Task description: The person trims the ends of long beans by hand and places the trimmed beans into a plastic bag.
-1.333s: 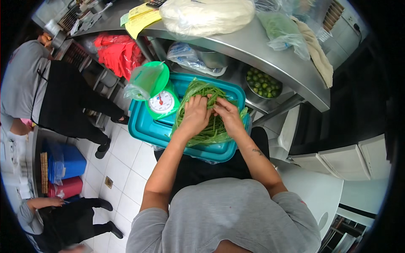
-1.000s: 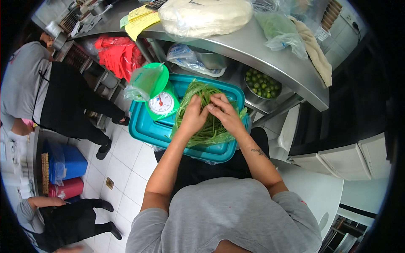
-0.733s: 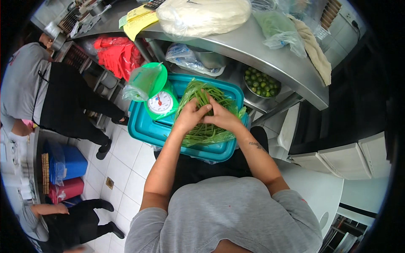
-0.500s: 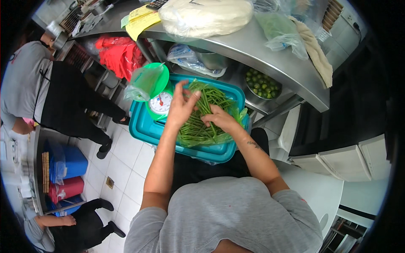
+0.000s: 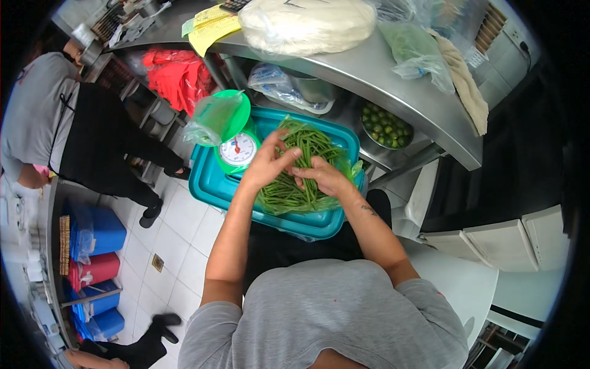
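Observation:
A heap of long green beans lies in a clear green plastic bag on the teal plastic lid or tray across my lap. My right hand is closed around a small bunch of green beans at the right of the heap. Over the left part of the heap, my left hand has its thumb and fingers apart, close to the bunch; its fingertips partly overlap the beans. A green dial scale stands on the tray beside my left hand, with a plastic bag on its round pan.
Ahead stands a steel table carrying a large bag of white food and a cloth. On its lower shelf sits a bowl of small green fruit. Two people in grey and black work at the left, near red bags and blue bins.
My left hand has lowered slightly and come closer to my right hand, which still holds the beans. The person at the lower left has moved toward the bottom edge.

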Motion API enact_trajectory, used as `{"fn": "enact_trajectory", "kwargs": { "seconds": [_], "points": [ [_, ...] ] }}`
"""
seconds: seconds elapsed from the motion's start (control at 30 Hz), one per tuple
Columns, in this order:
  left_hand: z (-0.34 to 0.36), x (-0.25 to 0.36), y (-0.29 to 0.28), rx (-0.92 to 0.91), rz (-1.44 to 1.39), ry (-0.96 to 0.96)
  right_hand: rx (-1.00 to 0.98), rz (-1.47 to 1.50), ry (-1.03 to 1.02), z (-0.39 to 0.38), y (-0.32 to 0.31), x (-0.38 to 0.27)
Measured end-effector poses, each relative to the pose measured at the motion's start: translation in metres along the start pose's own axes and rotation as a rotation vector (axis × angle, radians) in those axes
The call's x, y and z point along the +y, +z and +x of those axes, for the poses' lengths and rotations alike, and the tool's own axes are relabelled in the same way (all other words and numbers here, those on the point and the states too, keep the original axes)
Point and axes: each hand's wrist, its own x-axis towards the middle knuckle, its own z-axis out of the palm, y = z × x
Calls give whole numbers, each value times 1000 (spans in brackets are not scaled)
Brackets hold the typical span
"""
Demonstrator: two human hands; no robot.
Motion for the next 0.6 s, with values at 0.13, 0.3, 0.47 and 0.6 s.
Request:
{"fn": "enact_trajectory", "kwargs": {
  "seconds": [0.13, 0.3, 0.47, 0.6],
  "points": [
    [0, -5, 8, -135, 21, -9, -146, -68, 41, 4, 0, 1],
    [11, -9, 9, -129, 223, 33, -167, -248, 30, 8, 3, -8],
    [9, -2, 12, 126, -28, 37, -106, 5, 39, 3, 2, -15],
    [-9, -10, 7, 251, 303, 312, -128, 227, 82, 4, 1, -8]
  ]
}}
